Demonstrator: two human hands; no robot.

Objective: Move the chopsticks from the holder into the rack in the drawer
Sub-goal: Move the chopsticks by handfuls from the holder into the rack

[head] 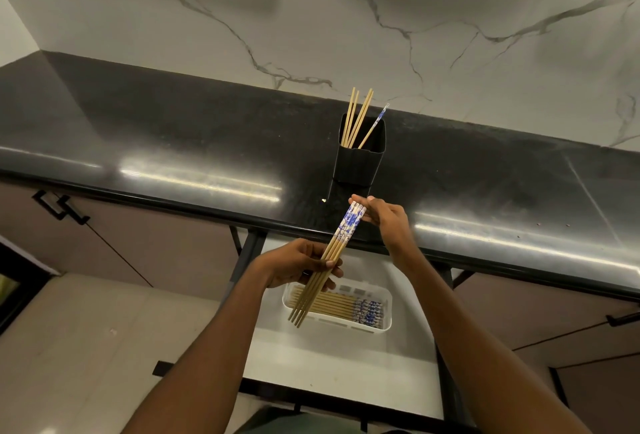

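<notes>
A bundle of wooden chopsticks (341, 239) with blue-and-white patterned tops is held slanting over the open drawer. My left hand (298, 262) grips the bundle around its middle. My right hand (384, 217) pinches the patterned top ends with thumb and fingertips. The black square holder (358, 165) stands on the counter just beyond my hands, with several chopsticks (356, 118) leaning inside it. Below, the white rack (386, 298) in the drawer holds several chopsticks (346, 307) lying flat, patterned ends to the right.
The dark glossy counter (173, 142) runs across the view under a white marble wall (311, 18). The white drawer floor (329, 361) extends toward me. Cabinet doors with black handles (60, 208) flank the drawer.
</notes>
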